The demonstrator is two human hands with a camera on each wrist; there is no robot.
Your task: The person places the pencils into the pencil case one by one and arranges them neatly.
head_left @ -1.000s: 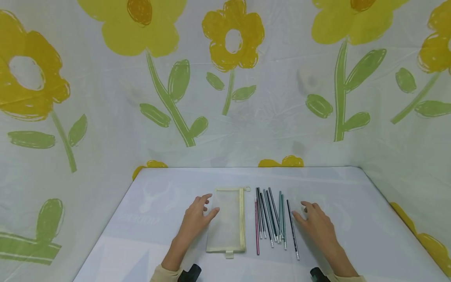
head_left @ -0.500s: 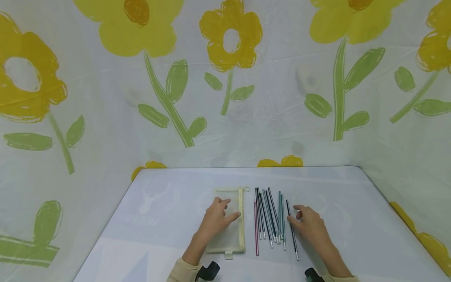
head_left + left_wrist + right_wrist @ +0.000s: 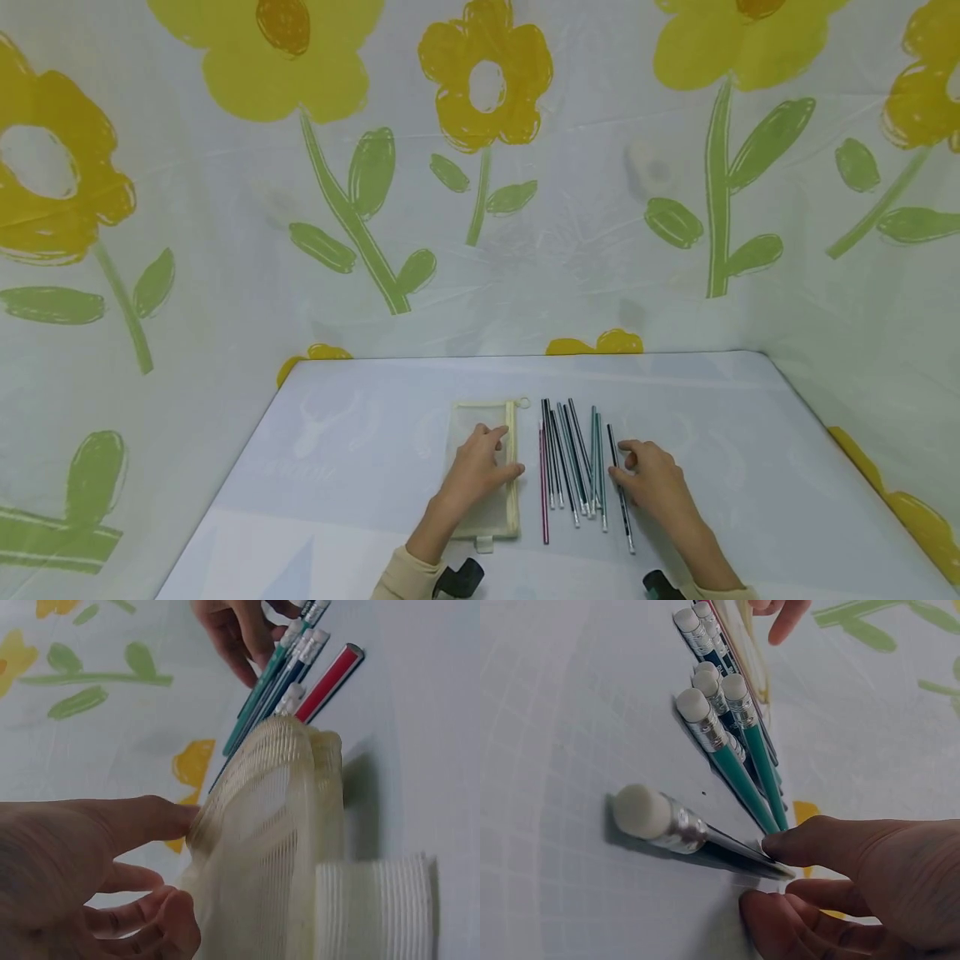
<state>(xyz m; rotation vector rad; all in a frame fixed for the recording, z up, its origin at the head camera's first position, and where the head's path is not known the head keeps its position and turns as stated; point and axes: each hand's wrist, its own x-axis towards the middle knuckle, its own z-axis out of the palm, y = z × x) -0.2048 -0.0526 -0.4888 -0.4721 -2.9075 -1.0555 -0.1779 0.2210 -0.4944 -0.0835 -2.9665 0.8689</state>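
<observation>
A pale yellow mesh zip pouch lies flat on the table. My left hand is over it, thumb reaching across its zipper side, index finger extended and the other fingers bent; the left wrist view has the thumb tip at the pouch's edge. To the right lies a row of pencils, dark, teal and one red, with white erasers on most near ends. A dark pencil lies apart at the row's right. My right hand is at it, thumb tip overlapping the shaft and fingers spread on the other side.
The white table has a rounded far edge. Behind and beside it hangs a white cloth printed with yellow flowers. A small ring is at the pouch's far corner, and a fabric tab at its near end.
My left hand has moved right, from the pouch's left side to over it, thumb now past the zipper. My right hand has shifted slightly left to the lone dark pencil.
</observation>
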